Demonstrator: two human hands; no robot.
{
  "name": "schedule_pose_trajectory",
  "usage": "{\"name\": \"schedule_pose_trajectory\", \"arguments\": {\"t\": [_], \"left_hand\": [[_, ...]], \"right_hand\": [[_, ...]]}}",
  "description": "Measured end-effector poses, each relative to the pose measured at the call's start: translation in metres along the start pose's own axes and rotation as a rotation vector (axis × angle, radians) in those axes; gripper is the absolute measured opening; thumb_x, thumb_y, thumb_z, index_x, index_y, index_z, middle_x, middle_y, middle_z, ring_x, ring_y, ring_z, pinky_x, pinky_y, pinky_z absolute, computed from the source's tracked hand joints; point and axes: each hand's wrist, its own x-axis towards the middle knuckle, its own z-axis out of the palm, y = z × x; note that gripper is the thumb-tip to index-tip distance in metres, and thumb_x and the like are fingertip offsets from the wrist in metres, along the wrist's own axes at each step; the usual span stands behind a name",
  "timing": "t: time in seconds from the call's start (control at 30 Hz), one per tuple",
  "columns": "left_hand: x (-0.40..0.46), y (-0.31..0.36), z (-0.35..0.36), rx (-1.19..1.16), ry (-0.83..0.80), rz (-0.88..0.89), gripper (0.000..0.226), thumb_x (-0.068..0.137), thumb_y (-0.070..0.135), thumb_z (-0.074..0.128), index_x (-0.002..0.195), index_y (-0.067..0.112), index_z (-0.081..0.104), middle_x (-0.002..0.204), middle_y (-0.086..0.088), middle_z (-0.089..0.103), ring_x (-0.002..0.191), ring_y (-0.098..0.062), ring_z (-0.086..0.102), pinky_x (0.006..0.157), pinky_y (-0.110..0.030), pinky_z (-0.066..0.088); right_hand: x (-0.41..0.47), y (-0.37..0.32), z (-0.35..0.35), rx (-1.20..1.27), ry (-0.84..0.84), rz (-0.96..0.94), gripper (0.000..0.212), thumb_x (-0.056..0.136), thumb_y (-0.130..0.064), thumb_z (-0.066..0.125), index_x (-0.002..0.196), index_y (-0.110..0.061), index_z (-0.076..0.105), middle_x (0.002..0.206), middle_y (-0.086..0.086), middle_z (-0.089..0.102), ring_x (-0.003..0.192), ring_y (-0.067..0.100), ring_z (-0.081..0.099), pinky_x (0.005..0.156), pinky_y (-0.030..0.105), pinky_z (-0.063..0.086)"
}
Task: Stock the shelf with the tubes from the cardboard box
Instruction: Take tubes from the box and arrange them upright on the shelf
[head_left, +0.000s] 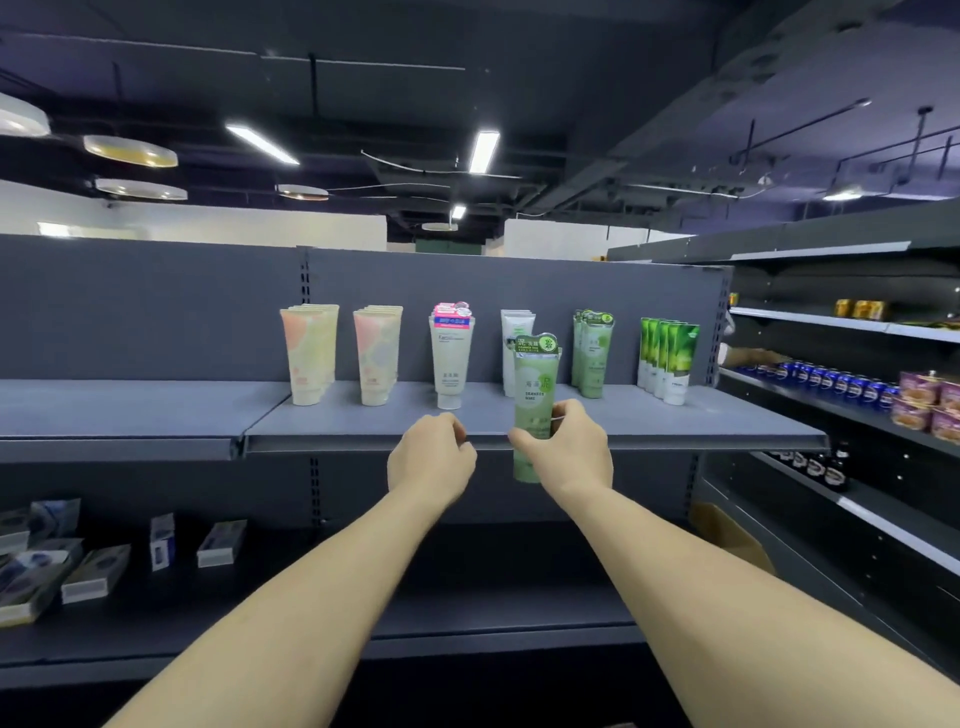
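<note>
A: Which step is this, would you say?

B: Placing, I think. The right hand (566, 447) is wrapped around the lower half of a pale green tube (535, 395), held upright with its cap end down, right at the near edge of the shelf (675, 421). The bottom of the tube hangs below the shelf lip, so it isn't set down yet.

A: And the left hand (431, 457)?

B: Loosely curled, fingers bent inward, nothing visible in it. It sits just left of the tube, near the shelf edge, not touching the tube as far as I can tell.

A: What's already up there?

B: Six groups standing toward the back: two rows of peach tubes (311, 353) on the left, a white tube with a pink top (451, 356), white tubes (511, 338) partly hidden behind the held one, a row of matching pale green tubes (592, 353), and bright green tubes (667, 358) far right.

A: So where should this one go?

B: My guess is the matching pale green row, just right of where it's held now. The next move would call for lifting the tube clear of the lip, carrying it back and slightly right, and standing it on its cap at the front of that row without knocking the neighbours.

A: And the cardboard box?

B: A brown box (727, 540) shows low on the right, below the shelf. I can't see inside it.
</note>
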Motion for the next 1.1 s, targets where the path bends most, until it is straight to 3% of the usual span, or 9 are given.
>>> {"name": "schedule_pose_trajectory", "arguments": {"t": [0.13,0.27,0.4,0.57,0.73,0.9,1.1], "left_hand": [[0.004,0.036,0.025,0.068,0.016,-0.009,0.024,0.088,0.031,0.057,0.108,0.022,0.068,0.115,0.000,0.063,0.105,-0.023,0.060,0.082,-0.036,0.052],[0.008,0.063,0.061,0.103,0.050,-0.044,0.026,0.084,0.035,0.061,0.102,0.020,0.073,0.113,-0.010,0.069,0.107,-0.032,0.062,0.087,-0.037,0.051],[0.008,0.074,0.101,0.148,0.020,-0.073,0.029,0.085,0.034,0.059,0.107,0.020,0.072,0.114,-0.008,0.069,0.109,-0.032,0.062,0.090,-0.035,0.049],[0.045,0.085,0.128,0.170,0.068,-0.051,0.032,0.086,0.031,0.060,0.116,0.020,0.068,0.124,-0.006,0.064,0.115,-0.029,0.058,0.092,-0.036,0.047],[0.079,0.090,0.138,0.114,0.089,-0.020,0.033,0.086,0.027,0.059,0.117,0.019,0.068,0.123,-0.010,0.063,0.114,-0.031,0.058,0.093,-0.038,0.047],[0.100,0.092,0.142,0.129,0.042,0.016,0.034,0.092,0.032,0.054,0.124,0.023,0.060,0.125,-0.004,0.054,0.118,-0.026,0.052,0.090,-0.038,0.044],[0.138,0.108,0.145,0.118,0.003,0.049,0.032,0.094,0.033,0.051,0.123,0.024,0.060,0.129,-0.001,0.053,0.116,-0.024,0.053,0.086,-0.037,0.046]], "right_hand": [[0.029,0.027,-0.034,0.003,-0.036,-0.016,0.037,0.080,-0.043,0.073,0.105,-0.026,0.052,0.099,-0.007,0.064,0.082,0.016,0.060,0.064,0.030,0.045],[0.064,0.076,-0.047,0.011,0.024,-0.014,0.042,0.077,-0.044,0.073,0.109,-0.023,0.055,0.112,0.002,0.069,0.100,0.027,0.066,0.080,0.033,0.051],[0.093,0.109,-0.045,-0.081,0.020,-0.036,0.047,0.079,-0.042,0.072,0.116,-0.018,0.054,0.116,0.005,0.066,0.105,0.029,0.064,0.079,0.033,0.047],[0.136,0.100,-0.035,-0.113,0.026,-0.176,0.045,0.084,-0.041,0.070,0.118,-0.019,0.051,0.114,0.002,0.063,0.103,0.025,0.061,0.080,0.036,0.048],[0.161,0.100,-0.028,0.014,0.086,-0.076,0.043,0.080,-0.045,0.071,0.112,-0.020,0.054,0.112,0.001,0.068,0.102,0.028,0.065,0.086,0.040,0.053],[0.188,0.093,-0.037,-0.005,0.086,-0.063,0.039,0.081,-0.045,0.071,0.110,-0.027,0.052,0.103,-0.008,0.067,0.092,0.020,0.063,0.079,0.038,0.053],[0.223,0.103,-0.038,-0.063,0.103,-0.020,0.039,0.081,-0.043,0.073,0.108,-0.025,0.051,0.099,-0.007,0.065,0.089,0.019,0.061,0.073,0.033,0.050]]}}
